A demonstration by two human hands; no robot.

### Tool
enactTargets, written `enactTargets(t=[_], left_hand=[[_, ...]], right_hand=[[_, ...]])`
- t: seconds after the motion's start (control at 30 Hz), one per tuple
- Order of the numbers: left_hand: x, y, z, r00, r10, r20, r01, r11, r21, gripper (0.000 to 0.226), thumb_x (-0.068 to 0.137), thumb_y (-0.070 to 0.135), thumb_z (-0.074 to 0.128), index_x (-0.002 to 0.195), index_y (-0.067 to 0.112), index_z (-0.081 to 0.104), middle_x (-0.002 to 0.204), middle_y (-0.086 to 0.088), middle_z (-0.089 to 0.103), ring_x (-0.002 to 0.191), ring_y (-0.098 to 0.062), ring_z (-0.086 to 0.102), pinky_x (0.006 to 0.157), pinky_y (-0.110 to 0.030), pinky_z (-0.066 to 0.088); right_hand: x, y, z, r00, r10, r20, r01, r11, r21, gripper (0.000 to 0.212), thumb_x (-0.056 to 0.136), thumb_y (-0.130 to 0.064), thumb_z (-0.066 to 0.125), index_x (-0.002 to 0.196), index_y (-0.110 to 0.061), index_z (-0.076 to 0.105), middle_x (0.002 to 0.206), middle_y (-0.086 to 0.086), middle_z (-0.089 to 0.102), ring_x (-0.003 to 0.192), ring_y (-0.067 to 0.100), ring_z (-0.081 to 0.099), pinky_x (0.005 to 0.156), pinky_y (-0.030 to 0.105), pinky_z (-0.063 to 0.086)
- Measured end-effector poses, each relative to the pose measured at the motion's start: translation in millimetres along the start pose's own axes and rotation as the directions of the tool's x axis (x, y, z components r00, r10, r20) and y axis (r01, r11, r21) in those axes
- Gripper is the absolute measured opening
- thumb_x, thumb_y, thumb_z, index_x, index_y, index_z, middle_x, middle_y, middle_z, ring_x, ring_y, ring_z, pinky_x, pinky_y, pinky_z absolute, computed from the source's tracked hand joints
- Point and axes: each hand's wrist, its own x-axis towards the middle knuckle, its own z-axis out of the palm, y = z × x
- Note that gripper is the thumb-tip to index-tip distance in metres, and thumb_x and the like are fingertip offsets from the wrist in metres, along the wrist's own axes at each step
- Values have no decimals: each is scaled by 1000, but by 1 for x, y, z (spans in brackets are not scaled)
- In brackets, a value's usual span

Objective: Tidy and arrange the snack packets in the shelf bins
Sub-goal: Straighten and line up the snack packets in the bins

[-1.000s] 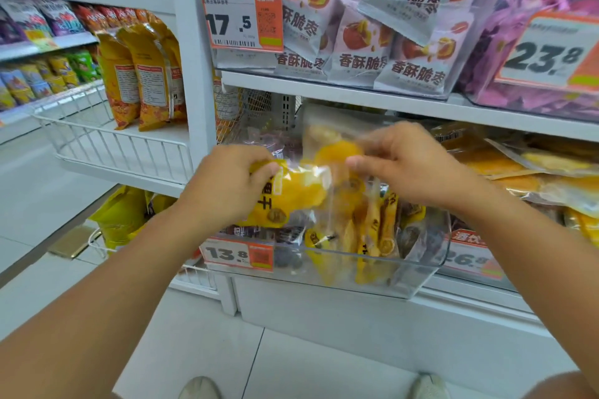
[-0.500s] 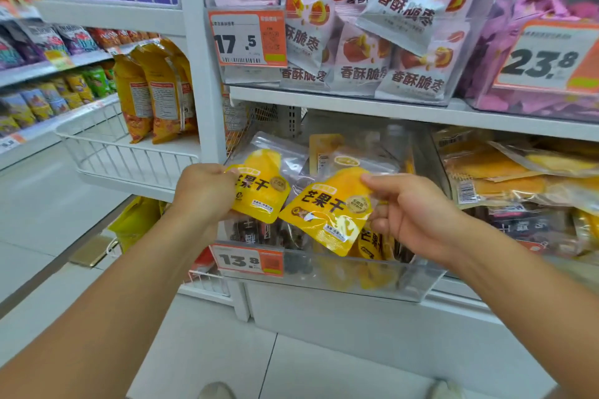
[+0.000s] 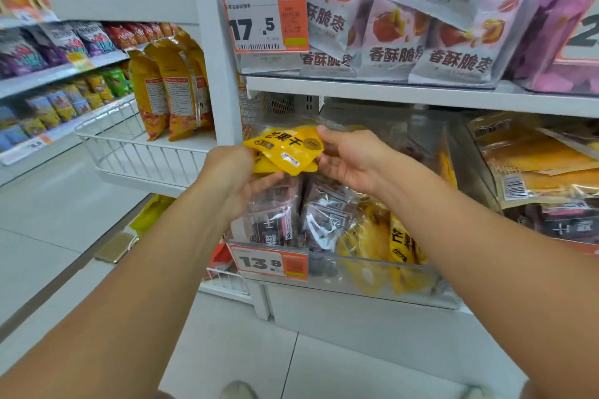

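Both hands hold stack of yellow mango packets (image 3: 285, 152) above clear bin (image 3: 356, 288) on lower shelf. Left hand (image 3: 231, 175) grips stack's left edge, fingers curled under, thumb on top. Right hand (image 3: 348, 155) pinches right edge, index finger along top. Top packet tilted, label up. Bin holds dark packets (image 3: 278, 214) at left, more yellow packets (image 3: 402, 246) at right. Orange price tag 13.8 (image 3: 269, 261) on bin front. Upper shelf: pale jujube packets (image 3: 389, 39) behind tag 17.5 (image 3: 264, 21).

One head-worn view looks forward and down, close above the clear shelf bin (image 3: 340, 272), floor below it
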Motion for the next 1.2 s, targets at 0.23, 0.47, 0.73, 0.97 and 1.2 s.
enactTargets(t=[0.23, 0.47, 0.73, 0.97, 1.2], left_hand=[[11, -21, 6, 954, 290, 71, -233, 576, 783, 67, 93, 36, 67, 146, 14, 32, 115, -7, 56, 102, -30, 60, 78, -35, 46], [22, -14, -3, 776, 445, 447, -398, -206, 894, 83, 68, 61, 82, 138, 27, 51, 135, -7, 46, 123, -32, 44, 99, -45, 44], [54, -33, -4, 709, 360, 606, -471, -397, 787, 60, 102, 57, 26, 157, 32, 23, 162, -4, 27, 144, -32, 29, 115, -46, 27], [49, -42, 12, 738, 417, 531, -397, -367, 841, 77, 87, 78, 34, 152, 36, 32, 149, -12, 43, 134, -37, 33, 108, -49, 27], [52, -43, 8, 724, 406, 558, -443, -346, 827, 85, 85, 81, 38, 155, 35, 27, 154, -10, 38, 140, -36, 32, 114, -52, 26]], right_hand=[[24, 13, 1, 974, -119, -193, 83, 979, -183, 17, 87, -3, 74, 91, 6, 61, 79, 9, 60, 49, 12, 59, 66, 30, 62], [28, 8, -7, 988, -128, -88, 81, 908, -411, 18, 92, -6, 69, 80, -2, 57, 68, 9, 58, 60, 17, 55, 75, 30, 52], [1, -12, -54, 858, -491, 151, 87, -152, -985, 31, 77, -40, 69, 101, -21, 70, 95, 2, 69, 86, 24, 65, 74, 38, 58], [-51, -42, -71, 972, 199, 126, 173, -238, -956, 77, 74, -72, 67, 138, -32, 52, 135, -8, 54, 120, 17, 54, 105, 38, 44], [-52, -46, -80, 953, 284, 110, 207, -341, -917, 60, 68, -25, 91, 121, -39, 67, 116, -11, 61, 103, 15, 60, 87, 32, 50]])
